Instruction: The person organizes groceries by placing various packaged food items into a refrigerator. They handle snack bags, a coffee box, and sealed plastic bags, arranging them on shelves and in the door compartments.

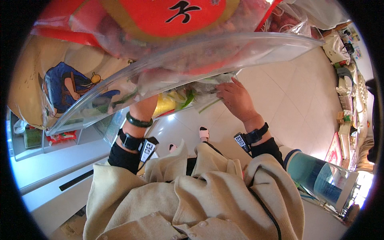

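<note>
My left hand (144, 105), with a dark green bangle at its wrist, reaches in under a clear plastic shelf (258, 54). Its fingers are behind the shelf's edge, so their grip is hidden. On the right, my right hand (237, 97) has its fingertips at the edge of a clear plastic bag (207, 100) and appears to pinch it. Between the two hands lie a green vegetable (189, 98), perhaps a pepper, and something yellow in plastic (164, 105). Above, a large red printed food bag (180, 22) rests on the shelf beside a tan bag with a painted figure (72, 87).
To the left stands a white refrigerator body (66, 162) with clear bins and a red packet (61, 137). A fish tank (327, 180) is at the lower right. Furniture with cushions (348, 90) lines the far right of the tiled floor (288, 90).
</note>
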Tool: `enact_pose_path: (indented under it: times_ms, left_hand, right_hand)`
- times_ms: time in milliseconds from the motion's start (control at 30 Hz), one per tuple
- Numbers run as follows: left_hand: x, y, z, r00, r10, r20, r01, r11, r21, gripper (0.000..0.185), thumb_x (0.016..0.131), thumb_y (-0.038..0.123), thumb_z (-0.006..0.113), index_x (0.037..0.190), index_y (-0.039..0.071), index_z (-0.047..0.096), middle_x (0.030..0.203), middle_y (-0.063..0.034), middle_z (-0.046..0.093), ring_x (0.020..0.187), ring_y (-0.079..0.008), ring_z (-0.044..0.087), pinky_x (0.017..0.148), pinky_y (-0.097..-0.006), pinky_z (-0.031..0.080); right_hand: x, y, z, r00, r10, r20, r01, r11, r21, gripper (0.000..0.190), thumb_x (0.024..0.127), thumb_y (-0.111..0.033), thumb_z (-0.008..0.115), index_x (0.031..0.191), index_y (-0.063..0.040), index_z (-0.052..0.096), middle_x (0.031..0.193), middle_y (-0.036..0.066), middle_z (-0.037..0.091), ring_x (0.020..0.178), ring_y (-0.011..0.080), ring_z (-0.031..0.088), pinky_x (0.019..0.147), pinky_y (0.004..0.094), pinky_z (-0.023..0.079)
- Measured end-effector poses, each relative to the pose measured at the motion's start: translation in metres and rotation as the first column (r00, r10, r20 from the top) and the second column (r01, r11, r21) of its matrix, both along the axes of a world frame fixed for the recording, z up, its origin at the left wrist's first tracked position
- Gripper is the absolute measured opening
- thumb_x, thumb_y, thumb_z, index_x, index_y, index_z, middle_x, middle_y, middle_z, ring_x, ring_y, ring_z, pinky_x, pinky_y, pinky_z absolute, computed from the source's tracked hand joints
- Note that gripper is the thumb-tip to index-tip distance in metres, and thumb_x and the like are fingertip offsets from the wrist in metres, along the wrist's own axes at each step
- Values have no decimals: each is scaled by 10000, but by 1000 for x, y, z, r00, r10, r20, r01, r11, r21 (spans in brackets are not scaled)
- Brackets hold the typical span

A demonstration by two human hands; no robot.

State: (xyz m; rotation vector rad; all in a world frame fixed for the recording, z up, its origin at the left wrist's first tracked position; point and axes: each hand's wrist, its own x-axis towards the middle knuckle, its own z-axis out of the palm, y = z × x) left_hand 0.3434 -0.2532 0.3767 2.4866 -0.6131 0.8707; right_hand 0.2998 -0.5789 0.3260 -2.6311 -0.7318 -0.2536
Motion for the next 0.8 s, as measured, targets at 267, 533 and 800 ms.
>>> enact_pose_path:
  times_ms: [267, 533, 800]
  left_hand:
    - [-25, -77, -23, 730, -483, -483, 432, 874, -222, 338, 923, 139, 635, 1233, 9, 599, 1165, -232, 655, 1071, -403, 636, 898, -446, 526]
    - [44, -115, -84, 534, -286, -796, 481, 877, 7, 425, 949, 254, 631, 1288, 5, 570, 1234, -256, 617, 1173, -421, 581, 1020, -474, 445]
    - [58, -93, -47, 601, -367, -710, 325, 924, -202, 454, 906, 248, 685, 1277, 6, 583, 1188, -250, 639, 1101, -414, 611, 947, -456, 479]
  right_hand:
    - [-10, -3, -7, 997, -28, 72, 17, 989, 149, 160, 805, -62, 703, 953, -109, 665, 1194, 48, 708, 1182, 239, 638, 1098, 482, 453]
    - [-21, -4, -8, 997, -15, 82, 3, 990, 142, 179, 793, -72, 712, 960, -126, 676, 1146, 25, 724, 1155, 224, 653, 1108, 473, 442]
    - [-31, -10, -8, 999, -25, 38, 19, 985, 170, 197, 769, -61, 726, 945, -133, 677, 1115, 10, 728, 1116, 198, 665, 1104, 463, 444]
